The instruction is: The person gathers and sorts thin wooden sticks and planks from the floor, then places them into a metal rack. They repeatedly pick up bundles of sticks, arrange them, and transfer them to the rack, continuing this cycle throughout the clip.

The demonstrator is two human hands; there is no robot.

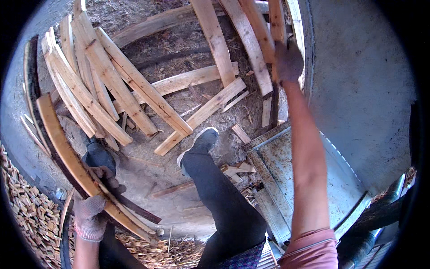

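Note:
My left hand [91, 214], in a knitted glove, is closed round a long wooden plank [74, 163] at the lower left. Gloved fingers show on the plank's far side. A dark-edged strip [136, 210] lies against it. My right arm stretches forward, and my right hand [289, 62], in a dark glove, grips the edge of a reddish-brown plank [260, 29] among upright planks at the upper right. Part of its fingers is hidden. Just left of it stand a pale plank [251, 42] and a broader plank [214, 38].
Several long planks [101, 67] lean in a fan at the upper left. Shorter boards [204, 110] cross the dirt floor ahead of my shoe [201, 141]. A metal-sheeted box [309, 179] stands at right beside a grey wall [358, 80]. Stacked wood pieces [31, 215] fill the lower left.

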